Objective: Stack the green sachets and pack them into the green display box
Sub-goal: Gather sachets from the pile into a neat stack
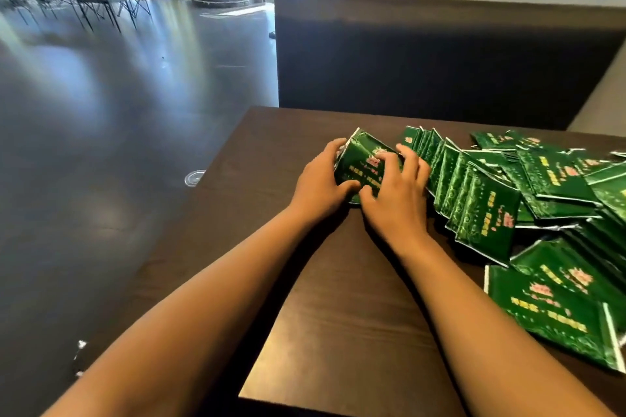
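Both my hands hold a small stack of green sachets point(359, 159) near the far left part of the dark table point(338, 298). My left hand point(320, 184) grips the stack's left edge, thumb on the near side. My right hand point(394, 193) curls over its right side, fingers lying on the top sachet. A leaning row of sachets point(474, 200) runs to the right of my right hand. More loose sachets point(555, 301) lie in a heap at the right edge. No green display box is in view.
A dark padded booth seat back point(440, 57) stands behind the table. Glossy dark floor point(118, 112) lies to the left, with a round plastic lid point(194, 177) on it by the table's edge. Chairs and tables stand far back left.
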Available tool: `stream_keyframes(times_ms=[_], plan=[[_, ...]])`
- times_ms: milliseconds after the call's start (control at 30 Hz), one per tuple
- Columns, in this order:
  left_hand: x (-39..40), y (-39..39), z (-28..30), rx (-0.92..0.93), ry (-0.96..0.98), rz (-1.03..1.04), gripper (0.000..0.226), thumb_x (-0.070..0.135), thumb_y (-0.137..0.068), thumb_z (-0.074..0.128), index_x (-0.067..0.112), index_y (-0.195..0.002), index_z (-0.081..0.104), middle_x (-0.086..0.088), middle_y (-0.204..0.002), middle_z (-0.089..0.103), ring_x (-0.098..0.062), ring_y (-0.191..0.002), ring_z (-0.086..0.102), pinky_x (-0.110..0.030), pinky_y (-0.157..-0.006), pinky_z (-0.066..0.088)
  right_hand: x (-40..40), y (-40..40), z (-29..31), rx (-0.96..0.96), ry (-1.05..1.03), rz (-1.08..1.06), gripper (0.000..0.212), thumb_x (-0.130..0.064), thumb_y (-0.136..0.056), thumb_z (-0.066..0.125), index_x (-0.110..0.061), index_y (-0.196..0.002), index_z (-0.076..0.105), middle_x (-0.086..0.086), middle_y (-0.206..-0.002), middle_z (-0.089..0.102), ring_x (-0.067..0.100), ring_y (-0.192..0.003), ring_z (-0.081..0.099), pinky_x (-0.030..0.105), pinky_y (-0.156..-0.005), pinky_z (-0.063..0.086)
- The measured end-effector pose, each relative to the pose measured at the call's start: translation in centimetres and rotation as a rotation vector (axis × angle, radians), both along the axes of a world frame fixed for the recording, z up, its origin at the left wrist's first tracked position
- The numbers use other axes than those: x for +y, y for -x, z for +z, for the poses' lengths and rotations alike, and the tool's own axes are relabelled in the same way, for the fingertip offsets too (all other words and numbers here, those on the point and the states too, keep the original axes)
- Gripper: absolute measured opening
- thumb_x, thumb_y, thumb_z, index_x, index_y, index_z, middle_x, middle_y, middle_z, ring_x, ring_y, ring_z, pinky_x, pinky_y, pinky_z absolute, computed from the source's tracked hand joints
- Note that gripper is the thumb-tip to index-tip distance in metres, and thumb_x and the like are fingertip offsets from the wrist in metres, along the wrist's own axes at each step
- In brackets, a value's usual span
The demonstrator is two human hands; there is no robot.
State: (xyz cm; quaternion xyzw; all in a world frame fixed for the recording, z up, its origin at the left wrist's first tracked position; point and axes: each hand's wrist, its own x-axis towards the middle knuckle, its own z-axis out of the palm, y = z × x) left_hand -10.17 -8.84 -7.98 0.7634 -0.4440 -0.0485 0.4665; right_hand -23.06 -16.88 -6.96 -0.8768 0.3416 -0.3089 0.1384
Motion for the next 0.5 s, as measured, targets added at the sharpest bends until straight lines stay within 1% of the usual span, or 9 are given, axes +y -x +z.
stream_keyframes(times_ms=[67, 133, 200, 233, 333, 367, 433, 467, 500], plan=[[-0.5, -0.6, -0.3, -0.033, 0.031, 0.038, 0.059, 0.021, -0.082, 0.085, 0.019, -0.135, 0.057, 0.003, -0.132, 0.064, -0.013, -0.122, 0.060, -0.042, -0.105, 0.053, -0.5, -0.2, 0.0, -0.055, 0.011, -0.003, 0.045, -0.018, -0.085, 0.067, -0.020, -0.129, 0.055, 0.010, -0.149, 0.036, 0.033, -0.138, 0.026, 0.047, -0.104, 0.040], [-0.4, -1.1, -0.5, -0.054, 0.073, 0.082, 0.046, 0.021, -0.082, 0.085, 0.017, -0.122, 0.062, 0.002, -0.133, 0.059, -0.013, -0.126, 0.053, -0.039, -0.108, 0.048, -0.6, -0.2, 0.2, -0.113, 0.035, -0.015, 0.036, -0.017, -0.086, 0.067, -0.022, -0.120, 0.060, 0.009, -0.145, 0.040, 0.033, -0.135, 0.028, 0.049, -0.107, 0.036], [0.2, -1.3, -0.4, -0.046, 0.109, 0.103, 0.038, 0.026, -0.082, 0.085, 0.021, -0.113, 0.064, 0.002, -0.133, 0.057, -0.016, -0.131, 0.048, -0.035, -0.110, 0.041, -0.7, -0.2, 0.3, -0.132, 0.067, -0.035, 0.029, -0.019, -0.086, 0.067, -0.025, -0.115, 0.063, 0.005, -0.141, 0.042, 0.032, -0.133, 0.031, 0.051, -0.107, 0.033], [0.6, -1.3, -0.3, -0.041, 0.119, 0.104, 0.036, 0.029, -0.082, 0.085, 0.023, -0.110, 0.064, 0.003, -0.130, 0.058, -0.017, -0.129, 0.049, -0.036, -0.109, 0.041, -0.6, -0.2, 0.4, -0.128, 0.081, -0.043, 0.027, -0.021, -0.087, 0.066, -0.027, -0.113, 0.064, 0.003, -0.138, 0.044, 0.030, -0.131, 0.033, 0.051, -0.106, 0.033], [2.1, -1.1, 0.2, 0.021, 0.131, 0.067, 0.030, 0.029, -0.083, 0.085, 0.024, -0.103, 0.063, 0.012, -0.111, 0.063, -0.011, -0.111, 0.057, -0.037, -0.098, 0.049, -0.3, -0.2, 0.7, -0.159, 0.103, -0.015, 0.027, -0.020, -0.089, 0.065, -0.032, -0.113, 0.068, 0.000, -0.125, 0.050, 0.027, -0.120, 0.038, 0.049, -0.098, 0.035], [2.6, -1.1, 0.5, 0.095, 0.149, 0.032, 0.029, 0.027, -0.083, 0.085, 0.021, -0.100, 0.063, 0.010, -0.106, 0.067, -0.011, -0.106, 0.062, -0.041, -0.095, 0.055, -0.2, -0.3, 0.7, -0.182, 0.113, 0.017, 0.027, -0.019, -0.089, 0.064, -0.032, -0.112, 0.069, 0.000, -0.121, 0.051, 0.026, -0.116, 0.040, 0.047, -0.095, 0.034], [3.6, -1.0, 0.9, 0.264, 0.192, -0.057, 0.030, 0.021, -0.084, 0.085, 0.014, -0.104, 0.063, -0.001, -0.104, 0.073, -0.019, -0.098, 0.072, -0.048, -0.088, 0.062, 0.0, -0.5, 0.8, -0.224, 0.137, 0.119, 0.027, -0.016, -0.088, 0.064, -0.031, -0.110, 0.069, -0.003, -0.115, 0.053, 0.023, -0.110, 0.043, 0.041, -0.091, 0.032], [4.0, -1.0, 1.1, 0.295, 0.203, -0.092, 0.031, 0.018, -0.085, 0.084, 0.012, -0.107, 0.064, -0.005, -0.104, 0.074, -0.023, -0.097, 0.074, -0.047, -0.085, 0.063, 0.1, -0.6, 0.7, -0.239, 0.149, 0.179, 0.029, -0.015, -0.088, 0.064, -0.030, -0.112, 0.069, -0.004, -0.114, 0.054, 0.022, -0.108, 0.044, 0.038, -0.089, 0.031], [4.4, -1.0, 1.3, 0.275, 0.205, -0.110, 0.030, 0.015, -0.087, 0.083, 0.011, -0.110, 0.065, -0.007, -0.104, 0.074, -0.023, -0.097, 0.074, -0.043, -0.084, 0.064, 0.2, -0.7, 0.7, -0.253, 0.158, 0.232, 0.032, -0.014, -0.089, 0.064, -0.029, -0.117, 0.068, -0.004, -0.114, 0.055, 0.021, -0.106, 0.045, 0.035, -0.089, 0.032]])
